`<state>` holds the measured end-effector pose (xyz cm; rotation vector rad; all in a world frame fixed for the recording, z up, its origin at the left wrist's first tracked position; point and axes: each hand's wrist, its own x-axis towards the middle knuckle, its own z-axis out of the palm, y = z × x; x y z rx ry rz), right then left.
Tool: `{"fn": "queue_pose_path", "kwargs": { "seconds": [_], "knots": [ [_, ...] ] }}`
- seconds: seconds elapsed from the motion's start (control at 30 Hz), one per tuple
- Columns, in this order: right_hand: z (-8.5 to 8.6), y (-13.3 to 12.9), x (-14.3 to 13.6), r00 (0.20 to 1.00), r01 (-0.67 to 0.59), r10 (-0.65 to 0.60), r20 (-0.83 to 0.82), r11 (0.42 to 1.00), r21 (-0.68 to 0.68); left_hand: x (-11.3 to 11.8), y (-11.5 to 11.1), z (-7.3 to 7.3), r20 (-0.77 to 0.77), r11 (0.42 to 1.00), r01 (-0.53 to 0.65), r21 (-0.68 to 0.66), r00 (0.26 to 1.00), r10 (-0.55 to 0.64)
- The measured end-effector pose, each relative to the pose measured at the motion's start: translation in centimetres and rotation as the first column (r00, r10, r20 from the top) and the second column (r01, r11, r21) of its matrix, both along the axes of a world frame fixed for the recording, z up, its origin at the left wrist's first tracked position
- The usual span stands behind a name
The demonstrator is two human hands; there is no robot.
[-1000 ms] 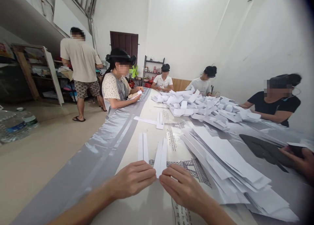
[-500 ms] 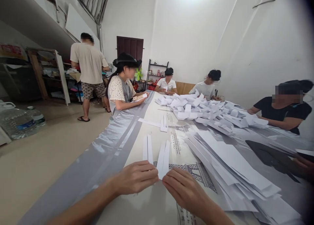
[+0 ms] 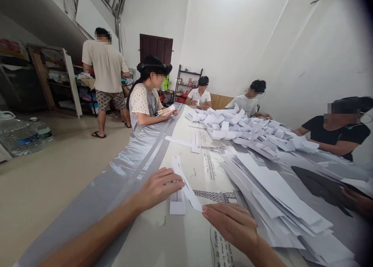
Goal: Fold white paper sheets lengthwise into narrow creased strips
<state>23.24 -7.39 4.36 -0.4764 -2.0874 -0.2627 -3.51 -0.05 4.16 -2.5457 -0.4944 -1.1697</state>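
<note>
My right hand [image 3: 231,222] pinches the near end of a folded white paper strip [image 3: 190,193], which slants up to the left above the table. The closed fingers of my left hand [image 3: 161,187] grip the left edge of this strip, about its middle; the thumb is hidden. Beneath that hand a second folded paper [image 3: 177,208] lies flat on the printed tablecloth [image 3: 154,236], partly covered by the fingers and the strip. Farther off, a narrow paper strip [image 3: 178,141] and a small folded paper [image 3: 195,143] rest on the cloth.
A stack of long white papers [image 3: 279,197] lies to my right, with a large heap of folded papers [image 3: 233,123] beyond it. Several people sit around the table; one person [image 3: 105,73] stands at a shelf. Water bottles [image 3: 21,137] stand on the floor at left.
The strip has moved over the other folded paper and now slants. My left hand has shifted up and left onto its edge; my right hand has moved right with its near end.
</note>
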Motion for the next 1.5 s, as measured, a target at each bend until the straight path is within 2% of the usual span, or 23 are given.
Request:
{"fn": "queue_pose_path", "kwargs": {
  "seconds": [0.07,0.1,0.13,0.17,0.2,0.23,0.37,0.43,0.53,0.6,0.73,0.8,0.9,1.07,1.17,1.27,1.37,1.43,1.5],
  "knots": [
    [-0.3,2.3,0.9,1.0,-0.013,0.016,0.015,0.99,-0.139,-0.8,0.4,0.1,0.019,0.999,-0.027,0.032,0.999,0.026],
    [-0.5,4.0,1.4,1.0,0.021,-0.015,0.026,0.964,-0.263,-1.1,0.6,0.2,0.024,0.998,-0.049,0.05,0.999,0.048],
    [-0.6,6.0,1.8,0.99,0.141,-0.131,0.051,0.904,-0.405,-1.4,0.8,0.3,0.029,0.995,-0.075,0.068,0.997,0.073],
    [-0.8,8.2,2.1,0.951,0.303,-0.288,0.111,0.801,-0.517,-1.7,0.9,0.4,0.035,0.992,-0.103,0.078,0.994,0.101],
    [-0.9,10.5,2.2,0.924,0.372,-0.352,0.147,0.75,-0.547,-1.9,1.1,0.5,0.045,0.988,-0.13,0.084,0.991,0.126],
    [-1.0,12.9,2.2,0.907,0.412,-0.387,0.169,0.722,-0.556,-2.0,1.3,0.6,0.059,0.985,-0.151,0.089,0.988,0.146],
    [-1.5,20.8,1.0,0.851,0.519,-0.455,0.262,0.653,-0.552,-2.4,1.9,0.1,0.1,0.975,-0.203,0.085,0.976,0.195],
    [-1.9,23.3,0.1,0.836,0.545,-0.465,0.291,0.638,-0.544,-2.7,2.1,-0.3,0.079,0.972,-0.23,0.05,0.971,0.226],
    [-2.7,25.2,-1.2,0.829,0.558,-0.462,0.316,0.635,-0.534,-3.1,2.2,-0.8,0.038,0.966,-0.259,0.024,0.965,0.258],
    [-3.3,25.3,-2.0,0.84,0.542,-0.439,0.32,0.656,-0.524,-3.1,2.2,-0.9,0.022,0.962,-0.271,0.026,0.962,0.271],
    [-4.2,23.7,-2.9,0.896,0.432,-0.294,0.333,0.749,-0.502,-2.9,1.9,-0.8,0.005,0.951,-0.308,0.033,0.951,0.308],
    [-4.2,22.7,-2.8,0.914,0.371,-0.217,0.341,0.786,-0.494,-2.7,1.9,-0.8,-0.001,0.946,-0.32,0.042,0.947,0.321],
    [-3.8,21.9,-1.6,0.924,0.325,-0.164,0.345,0.811,-0.486,-2.5,2.0,-0.9,-0.013,0.945,-0.324,0.035,0.946,0.325],
    [-2.7,21.2,1.0,0.919,0.336,-0.18,0.351,0.822,-0.459,-2.5,2.4,-1.1,-0.048,0.942,-0.335,-0.013,0.942,0.334],
    [-2.8,19.8,1.5,0.907,0.375,-0.23,0.352,0.821,-0.43,-2.7,2.7,-1.1,-0.039,0.933,-0.359,-0.038,0.933,0.358],
    [-3.7,18.7,1.0,0.895,0.409,-0.261,0.363,0.807,-0.427,-2.8,3.1,-0.9,-0.021,0.926,-0.375,-0.051,0.927,0.374],
    [-4.3,18.1,0.1,0.881,0.453,-0.305,0.361,0.764,-0.46,-2.8,3.5,-0.8,-0.037,0.92,-0.389,-0.043,0.921,0.388],
    [-4.1,17.3,-0.6,0.88,0.459,-0.309,0.36,0.748,-0.48,-3.0,3.7,-0.8,-0.045,0.916,-0.399,-0.043,0.917,0.397],
    [-3.5,15.7,-1.3,0.892,0.42,-0.247,0.379,0.764,-0.491,-3.2,3.9,-0.8,-0.042,0.909,-0.413,-0.053,0.911,0.411]
  ]
}}
